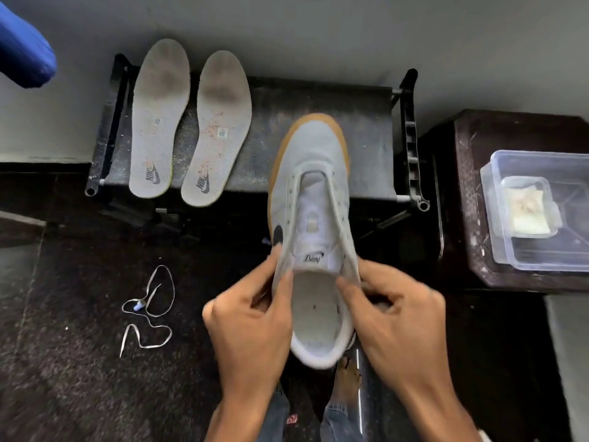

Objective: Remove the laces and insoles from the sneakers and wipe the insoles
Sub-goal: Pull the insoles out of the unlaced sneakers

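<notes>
I hold a white sneaker (314, 186) with a tan sole, toe pointing away, its eyelets bare of lace and its inside looking bare of an insole. My left hand (251, 320) pinches the left side of its collar. My right hand (398, 320) grips the right side of the collar. Two grey, dirty insoles (159, 122) (218, 129) lie side by side on the left part of a black shoe rack (350, 122). A white lace (149, 311) lies coiled on the dark floor to the left.
A dark brown stool (471, 202) at the right carries a clear plastic box (510, 250) with a folded yellowish cloth (527, 212) inside. A blue object (22, 49) shows at the top left. My jeans and foot (347, 378) are below the sneaker.
</notes>
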Motion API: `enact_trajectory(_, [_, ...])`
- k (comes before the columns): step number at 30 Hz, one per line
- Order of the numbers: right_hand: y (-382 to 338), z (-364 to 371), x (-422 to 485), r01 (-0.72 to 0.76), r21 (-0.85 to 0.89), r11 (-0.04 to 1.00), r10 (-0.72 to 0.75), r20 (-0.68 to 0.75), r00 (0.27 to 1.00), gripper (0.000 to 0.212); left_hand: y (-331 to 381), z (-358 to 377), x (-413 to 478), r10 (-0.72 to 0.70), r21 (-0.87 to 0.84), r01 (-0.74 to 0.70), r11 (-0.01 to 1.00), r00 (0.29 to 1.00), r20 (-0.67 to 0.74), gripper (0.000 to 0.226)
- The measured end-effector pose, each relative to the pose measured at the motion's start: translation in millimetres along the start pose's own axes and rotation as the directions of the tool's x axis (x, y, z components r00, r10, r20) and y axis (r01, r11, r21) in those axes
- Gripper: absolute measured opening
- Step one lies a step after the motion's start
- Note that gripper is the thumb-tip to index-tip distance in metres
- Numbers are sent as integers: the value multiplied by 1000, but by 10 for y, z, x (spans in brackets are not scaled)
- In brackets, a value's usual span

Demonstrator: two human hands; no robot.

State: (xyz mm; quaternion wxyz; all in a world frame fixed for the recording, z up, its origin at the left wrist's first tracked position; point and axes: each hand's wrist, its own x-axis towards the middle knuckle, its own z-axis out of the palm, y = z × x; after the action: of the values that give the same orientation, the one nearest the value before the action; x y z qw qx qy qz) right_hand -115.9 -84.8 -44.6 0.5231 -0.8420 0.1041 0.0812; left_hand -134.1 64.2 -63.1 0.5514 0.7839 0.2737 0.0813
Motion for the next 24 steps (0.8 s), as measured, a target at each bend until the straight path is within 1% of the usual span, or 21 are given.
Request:
enact_trajectory(1, [91, -6, -128, -23, 32, 999, 23, 3, 1000, 12, -87, -23, -140, -27, 2, 27, 1000, 1000, 10, 31])
enact_trajectory(3, [297, 9, -349, -78, 62, 995, 77, 11, 997, 25, -277, -32, -379, -65, 2, 64, 998, 998, 16, 32])
enact_trajectory(6, [701, 50, -608, -125, 17, 992, 125, -5, 992, 30, -520, 24, -671, -103, 28, 103, 994, 994, 25, 33])
enact_trajectory(8, [949, 95, -709, -139, -13, 990, 138, -36, 990, 34, -678, 104, -807, -164, 56, 161, 985, 985, 46, 33])
enact_trajectory(10, [1155, 139, -772, -149, -18, 989, 148, -37, 988, 35, -845, 205, -891, -228, 56, 225, 973, 972, 63, 31])
enact_trajectory(12, [1377, 187, -771, -178, -13, 984, 178, -34, 983, 33, -1031, 332, -922, -256, 94, 248, 964, 963, 87, 30])
enact_trajectory(13, [1529, 225, -751, -207, -7, 978, 206, -29, 978, 27, -1149, 412, -925, -264, 129, 251, 960, 960, 96, 30])
enact_trajectory(15, [1860, 316, -688, -245, -36, 969, 245, -9, 970, 8, -1407, 581, -914, -309, 169, 292, 941, 948, 78, 30])
enact_trajectory(17, [2198, 428, -576, -279, -88, 956, 280, -4, 960, 12, -1712, 753, -872, -372, 197, 358, 913, 927, 41, 30])
enact_trajectory(20, [2633, 632, -387, -333, -120, 935, 338, 27, 941, 12, -2145, 1050, -794, -436, 183, 425, 886, 900, 17, 30])
enact_trajectory(24, [3197, 913, -227, -328, -230, 916, 351, 65, 934, 15, -2721, 1385, -700, -494, 196, 484, 853, 870, 4, 23])
